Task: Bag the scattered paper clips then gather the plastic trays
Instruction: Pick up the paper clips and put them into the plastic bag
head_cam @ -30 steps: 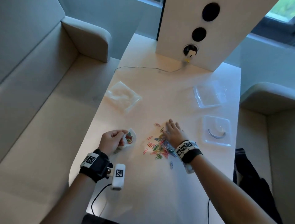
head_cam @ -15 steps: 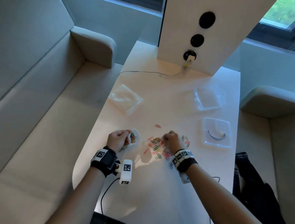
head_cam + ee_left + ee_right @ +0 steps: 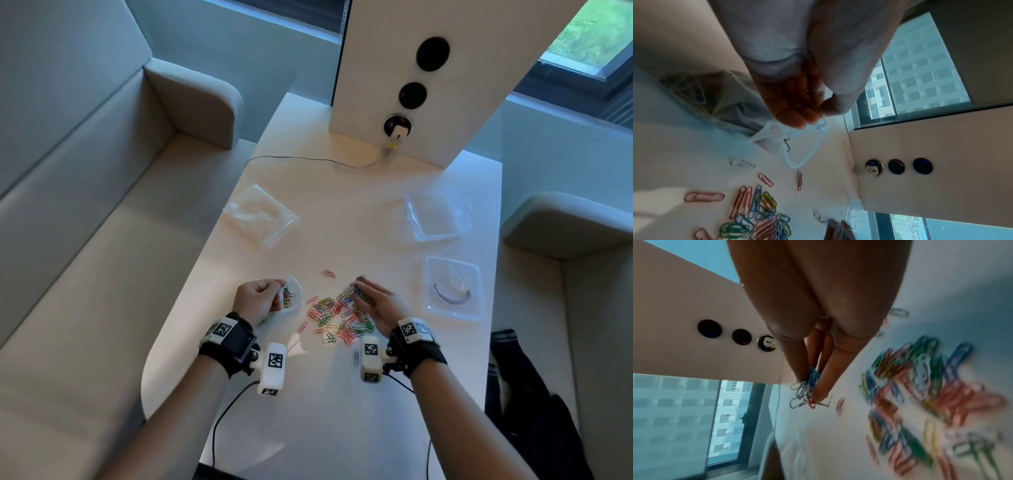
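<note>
Coloured paper clips (image 3: 337,317) (image 3: 758,214) (image 3: 920,394) lie in a loose heap on the white table (image 3: 342,394). My left hand (image 3: 260,298) (image 3: 803,105) pinches the mouth of a small clear bag (image 3: 291,296) (image 3: 731,104) that holds several clips, left of the heap. My right hand (image 3: 368,296) (image 3: 813,382) is lifted above the heap's far side and pinches a bunch of clips (image 3: 807,386) at its fingertips. Two clear plastic trays sit at the right: the far tray (image 3: 435,219) and the near tray (image 3: 452,293) with a curved piece in it.
A pack of clear bags (image 3: 260,219) lies at the table's left side. A white panel (image 3: 428,68) with round sockets stands at the far end, with a cable (image 3: 308,159) running from it. Sofas flank the table; dark fabric (image 3: 527,404) lies at the right.
My right hand went from lying flat on the heap to curling, then lifted with a bunch of clips pinched. The left hand with the bag stayed in place.
</note>
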{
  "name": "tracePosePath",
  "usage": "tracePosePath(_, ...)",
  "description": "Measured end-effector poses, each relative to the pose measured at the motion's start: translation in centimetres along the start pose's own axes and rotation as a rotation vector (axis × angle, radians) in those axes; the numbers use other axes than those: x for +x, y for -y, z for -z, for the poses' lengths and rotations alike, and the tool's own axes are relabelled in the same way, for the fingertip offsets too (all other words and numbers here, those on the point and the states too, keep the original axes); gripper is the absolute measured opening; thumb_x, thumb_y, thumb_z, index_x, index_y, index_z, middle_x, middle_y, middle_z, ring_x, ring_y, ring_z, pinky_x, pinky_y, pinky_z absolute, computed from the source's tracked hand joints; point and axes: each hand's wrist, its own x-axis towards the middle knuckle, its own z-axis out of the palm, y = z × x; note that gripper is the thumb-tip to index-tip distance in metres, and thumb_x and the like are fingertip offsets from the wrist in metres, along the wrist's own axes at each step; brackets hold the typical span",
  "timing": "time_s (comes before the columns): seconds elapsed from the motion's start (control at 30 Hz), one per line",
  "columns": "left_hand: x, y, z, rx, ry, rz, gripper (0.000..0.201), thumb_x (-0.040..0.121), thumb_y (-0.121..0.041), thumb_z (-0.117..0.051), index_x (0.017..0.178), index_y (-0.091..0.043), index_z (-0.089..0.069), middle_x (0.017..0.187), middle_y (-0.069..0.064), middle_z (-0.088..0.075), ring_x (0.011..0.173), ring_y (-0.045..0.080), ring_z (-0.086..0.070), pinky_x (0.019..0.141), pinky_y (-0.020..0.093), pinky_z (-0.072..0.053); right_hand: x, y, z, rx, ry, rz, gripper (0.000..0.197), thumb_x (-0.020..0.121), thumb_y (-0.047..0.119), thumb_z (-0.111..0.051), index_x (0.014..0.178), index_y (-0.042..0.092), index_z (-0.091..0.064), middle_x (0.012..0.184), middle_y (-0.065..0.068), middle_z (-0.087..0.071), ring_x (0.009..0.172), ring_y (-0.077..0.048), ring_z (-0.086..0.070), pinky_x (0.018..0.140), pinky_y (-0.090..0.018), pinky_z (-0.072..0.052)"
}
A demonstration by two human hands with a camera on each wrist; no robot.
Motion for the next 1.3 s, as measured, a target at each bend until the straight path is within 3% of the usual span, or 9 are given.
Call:
tracePosePath(0.2,-0.3,-0.1,-1.7,-0.008,0.042,-0.006,0.020,0.092,-0.004,-0.056,0.082,-0.006,-0.074,0.060,0.005,-0.063,0.057,0.019,-0.054,0.057,0.026,-0.050,-1.9,-2.0,-6.1,0.079,0.170,-0.006,0.026,0.089,-0.003,-0.060,0.115,-0.006,-0.063,0.106,-0.021,-0.070,0.101,-0.030,-0.068,0.092,-0.039,-0.056)
tracePosePath(0.33,-0.5,0.0,-2.4,-0.065,0.048,0.001,0.018,0.092,-0.004,-0.056,0.091,-0.003,-0.075,0.060,0.008,-0.059,0.056,0.019,-0.054,0.060,0.028,-0.051,-1.4,-4.7,-8.2,-0.479,0.095,0.242,0.019,0.087,0.007,-0.069,0.106,0.007,-0.071,0.101,-0.013,-0.073,0.094,-0.025,-0.072,0.090,-0.039,-0.057)
tracePosePath(0.5,-0.8,-0.1,-2.2,-0.105,0.029,0.017,0.019,0.092,-0.004,-0.057,0.091,-0.006,-0.075,0.065,0.009,-0.060,0.058,0.016,-0.056,0.063,0.026,-0.056,-2.4,-6.1,-9.3,-1.124,0.030,0.588,0.018,0.087,0.015,-0.066,0.104,0.018,-0.070,0.094,0.007,-0.072,0.085,-0.003,-0.065,0.081,-0.018,-0.054)
tracePosePath(0.63,-0.5,-0.9,-0.7,-0.135,0.022,0.022,0.019,0.093,-0.002,-0.055,0.090,-0.003,-0.074,0.064,0.008,-0.058,0.059,0.017,-0.054,0.060,0.023,-0.055,-2.6,-5.8,-10.2,-1.188,0.178,0.589,0.033,0.090,-0.002,-0.050,0.115,0.012,-0.066,0.111,-0.005,-0.072,0.102,-0.012,-0.067,0.094,-0.023,-0.052)
tracePosePath(0.73,-0.4,-1.1,0.6,-0.118,0.037,0.022,0.022,0.093,-0.003,-0.055,0.088,-0.006,-0.075,0.060,0.004,-0.059,0.058,0.017,-0.054,0.072,0.033,-0.054,-2.0,-4.6,-10.6,-1.113,0.239,0.619,0.028,0.087,-0.004,-0.055,0.101,0.012,-0.072,0.098,-0.004,-0.075,0.088,-0.011,-0.072,0.084,-0.028,-0.058)
tracePosePath(0.8,-0.5,-1.3,2.0,-0.105,0.034,0.024,0.023,0.093,-0.003,-0.055,0.086,-0.008,-0.076,0.057,0.002,-0.059,0.055,0.017,-0.054,0.074,0.035,-0.052,-0.9,-3.4,-10.6,-1.008,0.170,0.660,0.028,0.086,-0.004,-0.055,0.092,0.017,-0.074,0.090,-0.001,-0.076,0.080,-0.013,-0.073,0.079,-0.036,-0.061)
tracePosePath(0.87,-0.7,-1.4,3.6,-0.083,0.005,0.009,0.022,0.091,-0.002,-0.056,0.086,-0.009,-0.076,0.056,0.002,-0.060,0.057,0.020,-0.054,0.074,0.034,-0.053,1.4,-2.4,-9.9,-1.103,-0.013,0.751,0.028,0.088,0.002,-0.055,0.099,0.018,-0.074,0.102,-0.003,-0.075,0.093,-0.016,-0.070,0.092,-0.035,-0.055)
tracePosePath(1.03,-1.6,-1.1,7.2,-0.086,-0.064,-0.035,0.019,0.092,-0.001,-0.055,0.089,-0.004,-0.074,0.052,-0.002,-0.061,0.058,0.022,-0.054,0.070,0.033,-0.055,6.2,-5.8,-7.9,-1.665,-0.075,0.352,0.056,0.098,0.029,-0.042,0.148,0.008,-0.028,0.157,-0.024,-0.021,0.143,-0.039,-0.024,0.116,-0.048,-0.025)
tracePosePath(1.3,-1.1,0.8,8.8,-0.086,-0.133,-0.001,0.017,0.090,-0.003,-0.060,0.089,-0.007,-0.076,0.057,0.003,-0.058,0.053,0.021,-0.052,0.073,0.037,-0.056,2.3,-13.4,-7.2,-2.205,0.264,0.608,0.070,0.100,0.053,-0.017,0.155,0.015,0.002,0.161,-0.013,0.013,0.149,-0.032,0.006,0.121,-0.055,-0.006)
